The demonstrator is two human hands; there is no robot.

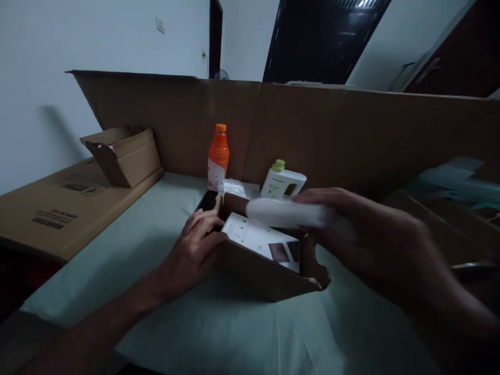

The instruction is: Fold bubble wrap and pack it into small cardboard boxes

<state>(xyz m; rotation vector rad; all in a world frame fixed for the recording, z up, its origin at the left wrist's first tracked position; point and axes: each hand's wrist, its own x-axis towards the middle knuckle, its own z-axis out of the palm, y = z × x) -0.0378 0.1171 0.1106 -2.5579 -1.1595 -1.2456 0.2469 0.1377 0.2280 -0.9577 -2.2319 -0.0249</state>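
Note:
My left hand (199, 242) grips the left end of a small open cardboard box (258, 276), its fingers over the rim. Inside the box lies a white printed carton (253, 237) with dark squares on its face. Over the box's far right side, my right hand (363, 234) is closed on a white, rounded, elongated object (287, 212). Motion smears that object, so its kind cannot be made out. Just behind the box stand an orange bottle (219, 156) with an orange cap and a white jug (282, 182) with a green cap.
Bubble wrap (234, 187) and a dark object (207, 200) lie behind the small box. At left, an open carton (125, 156) rests on a large cardboard box (58, 208). A tall cardboard panel (332, 130) borders the back of the cloth-covered surface (242, 333). Blurred greenish plastic (457, 182) is at right.

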